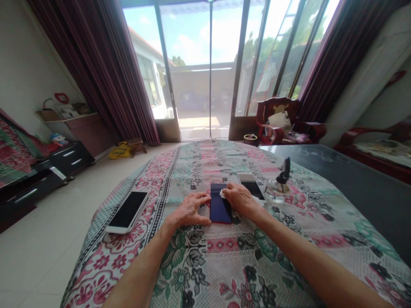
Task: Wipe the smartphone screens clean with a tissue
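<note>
A dark smartphone with a reddish edge lies flat on the patterned tablecloth in front of me. My left hand rests at its left side, fingers and thumb spread, the tips at or against the phone's left edge. Over the right part of the screen, my right hand is closed on a small white wipe, pressed to the glass. Just beyond that hand lies a white phone with a dark screen, partly hidden by it. Further left, a larger white phone or small tablet lies face up.
The tablecloth covers a round-ended table. A clear glass or plastic container with a black top stands right of the white phone. A dark table surface adjoins at right. Beyond are a wooden chair, a yellow bag and glass doors.
</note>
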Action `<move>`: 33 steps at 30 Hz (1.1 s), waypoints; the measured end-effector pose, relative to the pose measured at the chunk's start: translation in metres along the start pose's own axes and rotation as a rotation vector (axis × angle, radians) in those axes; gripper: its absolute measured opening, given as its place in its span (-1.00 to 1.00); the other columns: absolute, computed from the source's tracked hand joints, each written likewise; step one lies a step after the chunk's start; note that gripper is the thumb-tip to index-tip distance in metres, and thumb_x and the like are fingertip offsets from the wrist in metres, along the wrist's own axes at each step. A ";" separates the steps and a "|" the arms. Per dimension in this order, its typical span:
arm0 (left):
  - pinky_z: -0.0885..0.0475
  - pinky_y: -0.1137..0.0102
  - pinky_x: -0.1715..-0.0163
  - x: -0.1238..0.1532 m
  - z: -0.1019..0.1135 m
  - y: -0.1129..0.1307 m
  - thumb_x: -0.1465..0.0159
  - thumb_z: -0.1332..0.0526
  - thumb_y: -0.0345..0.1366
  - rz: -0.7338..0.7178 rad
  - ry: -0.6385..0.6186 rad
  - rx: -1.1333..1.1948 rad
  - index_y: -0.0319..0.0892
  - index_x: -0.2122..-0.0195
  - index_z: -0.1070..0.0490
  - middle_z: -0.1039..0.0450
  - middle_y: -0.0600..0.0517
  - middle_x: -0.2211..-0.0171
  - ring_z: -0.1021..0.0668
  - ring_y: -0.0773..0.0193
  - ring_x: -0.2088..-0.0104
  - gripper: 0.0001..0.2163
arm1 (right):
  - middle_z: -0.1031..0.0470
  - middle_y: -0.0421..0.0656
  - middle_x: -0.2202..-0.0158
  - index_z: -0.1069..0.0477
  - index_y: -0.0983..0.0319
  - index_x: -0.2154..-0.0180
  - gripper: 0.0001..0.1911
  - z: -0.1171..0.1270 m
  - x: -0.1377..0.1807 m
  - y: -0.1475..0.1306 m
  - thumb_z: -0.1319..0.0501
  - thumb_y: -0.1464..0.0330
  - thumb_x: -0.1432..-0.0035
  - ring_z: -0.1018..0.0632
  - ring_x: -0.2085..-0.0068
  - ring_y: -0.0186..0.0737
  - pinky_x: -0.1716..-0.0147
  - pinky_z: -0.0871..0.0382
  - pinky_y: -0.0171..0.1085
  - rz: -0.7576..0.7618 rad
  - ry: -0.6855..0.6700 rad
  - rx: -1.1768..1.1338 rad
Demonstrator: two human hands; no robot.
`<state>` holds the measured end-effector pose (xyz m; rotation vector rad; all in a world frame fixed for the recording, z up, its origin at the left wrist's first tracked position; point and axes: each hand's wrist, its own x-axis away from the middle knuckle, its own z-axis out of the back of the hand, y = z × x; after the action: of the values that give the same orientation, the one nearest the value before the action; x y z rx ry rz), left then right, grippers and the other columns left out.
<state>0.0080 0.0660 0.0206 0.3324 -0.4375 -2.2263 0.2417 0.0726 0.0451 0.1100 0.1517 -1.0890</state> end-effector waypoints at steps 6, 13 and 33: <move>-0.18 0.15 -0.16 -0.001 -0.003 0.000 -0.01 -0.35 0.05 0.013 0.009 -0.027 -0.03 -0.19 -0.21 -0.19 -0.03 -0.22 -0.26 0.02 -0.17 -0.28 | -0.44 -0.02 0.22 -0.51 0.22 0.23 -0.68 -0.004 -0.032 0.015 0.01 0.33 -0.30 -0.43 0.22 -0.16 0.28 -0.15 -0.27 -0.126 -0.004 0.059; -0.14 0.16 -0.19 0.000 -0.001 0.004 -0.03 -0.30 0.13 0.062 -0.003 -0.010 -0.05 -0.19 -0.21 -0.18 -0.04 -0.23 -0.24 0.03 -0.20 -0.27 | -0.43 -0.03 0.18 -0.51 0.20 0.19 -0.66 -0.008 -0.027 0.016 0.04 0.30 -0.31 -0.43 0.19 -0.15 0.27 -0.16 -0.27 -0.136 -0.003 0.080; -0.19 0.13 -0.15 -0.001 -0.006 0.004 0.00 -0.34 0.08 0.045 0.026 -0.039 0.04 -0.20 -0.21 -0.19 0.01 -0.20 -0.27 -0.01 -0.15 -0.26 | -0.41 -0.07 0.24 -0.47 0.22 0.26 -0.77 0.002 0.015 -0.006 -0.03 0.42 -0.25 -0.39 0.27 -0.23 0.30 -0.14 -0.29 0.042 -0.004 0.040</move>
<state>0.0136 0.0632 0.0165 0.3275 -0.3835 -2.1813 0.2435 0.0563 0.0447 0.1465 0.1230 -1.0508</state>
